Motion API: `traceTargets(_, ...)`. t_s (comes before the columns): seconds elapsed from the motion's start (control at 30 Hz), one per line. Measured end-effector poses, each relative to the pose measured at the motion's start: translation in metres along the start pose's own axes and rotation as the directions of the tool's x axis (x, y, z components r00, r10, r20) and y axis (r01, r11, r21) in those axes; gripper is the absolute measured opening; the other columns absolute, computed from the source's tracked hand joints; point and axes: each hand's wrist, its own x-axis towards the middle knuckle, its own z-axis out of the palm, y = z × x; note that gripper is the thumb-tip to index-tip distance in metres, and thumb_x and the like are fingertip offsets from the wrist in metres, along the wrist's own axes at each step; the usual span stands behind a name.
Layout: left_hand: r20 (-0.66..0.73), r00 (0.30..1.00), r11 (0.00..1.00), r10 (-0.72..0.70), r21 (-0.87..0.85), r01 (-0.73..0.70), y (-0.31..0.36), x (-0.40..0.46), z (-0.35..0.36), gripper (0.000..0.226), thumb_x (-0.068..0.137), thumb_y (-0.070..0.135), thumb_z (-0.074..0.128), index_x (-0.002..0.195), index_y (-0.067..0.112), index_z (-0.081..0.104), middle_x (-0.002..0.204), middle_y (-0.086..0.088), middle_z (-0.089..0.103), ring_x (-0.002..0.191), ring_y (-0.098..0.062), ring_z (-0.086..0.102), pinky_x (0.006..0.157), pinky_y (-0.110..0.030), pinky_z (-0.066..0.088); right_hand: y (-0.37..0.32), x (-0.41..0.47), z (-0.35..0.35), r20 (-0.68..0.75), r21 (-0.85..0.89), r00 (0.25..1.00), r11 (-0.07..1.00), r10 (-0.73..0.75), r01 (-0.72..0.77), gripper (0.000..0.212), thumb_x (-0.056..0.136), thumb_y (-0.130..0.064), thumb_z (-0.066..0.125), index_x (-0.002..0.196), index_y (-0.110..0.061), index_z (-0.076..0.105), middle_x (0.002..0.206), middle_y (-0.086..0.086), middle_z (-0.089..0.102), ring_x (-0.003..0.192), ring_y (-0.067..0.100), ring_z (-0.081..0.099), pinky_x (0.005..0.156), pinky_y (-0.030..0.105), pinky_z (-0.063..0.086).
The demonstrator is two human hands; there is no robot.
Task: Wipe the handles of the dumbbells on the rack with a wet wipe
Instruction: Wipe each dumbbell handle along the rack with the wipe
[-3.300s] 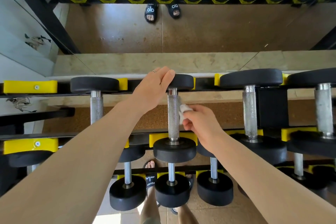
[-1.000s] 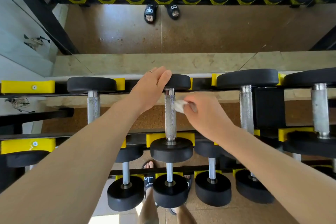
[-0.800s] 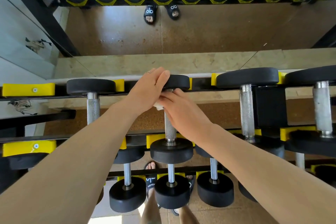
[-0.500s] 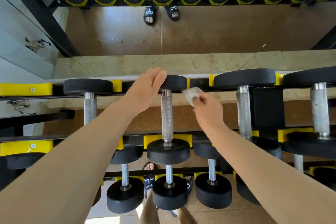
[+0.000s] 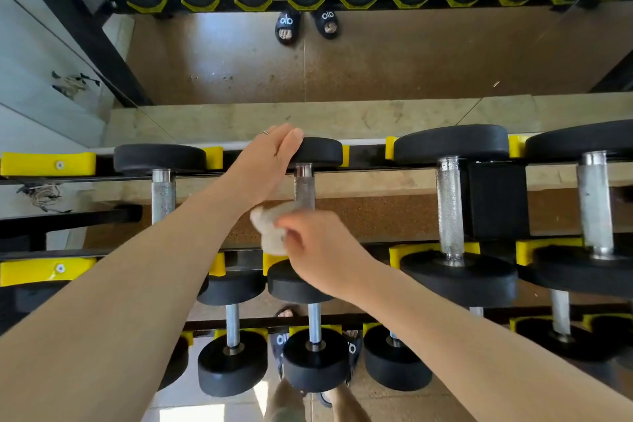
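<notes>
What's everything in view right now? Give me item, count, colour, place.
Top-tier dumbbells: five in view, black heads, knurled silver handles, across the rack's upper rails.
Lower-tier dumbbells: several, black, smaller, below.
Rack cradles: yellow, on black rails.
Wet wipe: one, white, at the middle handle's left side.
Mirror: behind the rack, reflecting dumbbell heads and sandalled feet.
Ring: one, on the left hand.
Left hand: rests on the middle dumbbell's far head.
Right hand: pinches the wipe.
</notes>
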Motion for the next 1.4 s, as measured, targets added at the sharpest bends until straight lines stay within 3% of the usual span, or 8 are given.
traceTargets(0.07,0.01,1.0,1.0,-0.015,0.012,0.015,0.0,0.001,0.0,0.043,0.111,0.039,0.026,0.097,0.008,0.052,0.083,-0.004,0.048,0.072,-0.013,0.043,0.067,-0.027,0.035,0.007,-0.001,0.002,0.26,-0.146,0.965,0.989,0.021,0.018,0.028,0.099,-0.01,0.044,0.113,-0.006,0.068,0.101,0.01,0.067,0.079,0.014,0.061,0.071,0.02,0.044)
traceTargets(0.2,0.016,1.0,1.0,-0.004,0.008,0.004,-0.003,0.001,0.001,0.043,0.111,0.04,0.026,0.097,0.008,0.052,0.085,-0.006,0.049,0.073,-0.014,0.043,0.068,-0.024,0.035,0.01,-0.007,-0.016,0.373,-0.132,0.923,0.99,0.095,-0.048,0.031,0.099,-0.01,0.041,0.11,-0.01,0.07,0.107,0.005,0.068,0.084,0.01,0.061,0.072,0.014,0.04)
traceTargets(0.3,0.015,1.0,1.0,0.006,-0.007,-0.006,-0.004,0.003,0.001,0.042,0.111,0.039,0.027,0.096,0.01,0.053,0.085,-0.007,0.05,0.073,-0.014,0.044,0.068,-0.025,0.035,0.02,-0.013,-0.03,0.347,-0.2,0.909,0.965,0.231,-0.169,0.027,0.099,-0.013,0.042,0.078,-0.017,0.059,0.071,-0.004,0.052,0.062,0.006,0.048,0.056,0.015,0.031)
traceTargets(0.63,-0.005,0.999,0.998,0.037,0.045,-0.037,-0.004,0.003,0.003,0.042,0.111,0.039,0.023,0.094,0.012,0.051,0.083,-0.007,0.051,0.077,-0.02,0.047,0.069,-0.033,0.033,0.009,-0.005,0.004,0.203,-0.13,0.866,0.889,0.457,-0.439,0.009,0.095,-0.018,0.051,0.096,-0.011,0.055,0.085,0.003,0.052,0.075,0.017,0.052,0.055,0.019,0.037)
traceTargets(0.8,-0.042,0.997,0.985,-0.063,0.156,0.069,0.005,0.005,0.005,0.022,0.108,0.023,0.036,0.111,0.007,0.052,0.085,0.002,0.05,0.084,-0.025,0.046,0.076,-0.039,0.041,0.006,-0.013,-0.036,-0.017,0.122,0.953,0.946,0.303,-0.299,0.021,0.099,-0.022,0.048,0.111,-0.015,0.065,0.097,-0.003,0.063,0.083,0.007,0.054,0.063,0.01,0.035)
traceTargets(0.97,-0.052,0.997,0.951,0.06,0.305,-0.041,0.04,0.01,0.01,0.033,0.103,0.022,0.034,0.121,0.006,0.056,0.113,-0.012,0.062,0.097,-0.033,0.055,0.081,-0.05,0.051,0.051,-0.034,-0.087,-0.289,-0.201,0.952,0.965,0.104,-0.166,0.031,0.101,-0.014,0.046,0.127,-0.015,0.062,0.122,0.002,0.063,0.107,0.016,0.056,0.09,0.021,0.043)
traceTargets(1.23,0.066,0.989,0.991,0.129,-0.026,-0.128,0.146,0.041,0.076,0.043,0.11,0.034,0.033,0.132,0.008,0.059,0.127,-0.014,0.065,0.118,-0.031,0.057,0.098,-0.04,0.041,0.125,-0.051,-0.126,-0.061,-0.861,0.992,0.509,-0.107,0.002,0.048,0.082,-0.007,0.069,0.128,0.002,0.056,0.129,0.019,0.057,0.12,0.032,0.05,0.099,0.043,0.049)
traceTargets(1.4,0.064,0.991,0.992,0.118,0.043,-0.121,0.162,0.048,0.109,0.038,0.111,0.029,0.028,0.084,0.02,0.054,0.075,-0.001,0.055,0.072,-0.018,0.054,0.065,-0.035,0.037,0.15,-0.054,-0.137,-0.006,-0.853,0.973,0.509,-0.229,0.115,0.047,0.085,-0.005,0.063,0.13,0.001,0.053,0.13,0.017,0.057,0.12,0.032,0.05,0.102,0.043,0.047)
